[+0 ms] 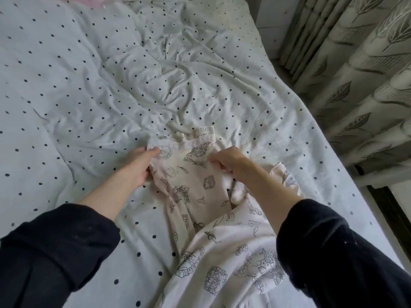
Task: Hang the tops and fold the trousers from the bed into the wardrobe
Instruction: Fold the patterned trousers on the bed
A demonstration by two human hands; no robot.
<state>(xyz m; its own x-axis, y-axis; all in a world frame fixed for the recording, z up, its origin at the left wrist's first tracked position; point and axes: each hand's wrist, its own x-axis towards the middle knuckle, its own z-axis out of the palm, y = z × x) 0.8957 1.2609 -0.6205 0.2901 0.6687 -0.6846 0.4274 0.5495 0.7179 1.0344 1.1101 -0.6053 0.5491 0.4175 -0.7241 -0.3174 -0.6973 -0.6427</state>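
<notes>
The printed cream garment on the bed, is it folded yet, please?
Not folded: the printed cream garment lies rumpled, both hands gripping its waistband end.

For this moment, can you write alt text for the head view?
Two bare hands, the left hand and the right hand, grip the top edge of a cream garment printed with black line drawings, spread on a white duvet with black polka dots. Leaf-patterned grey curtains hang at the right.
</notes>
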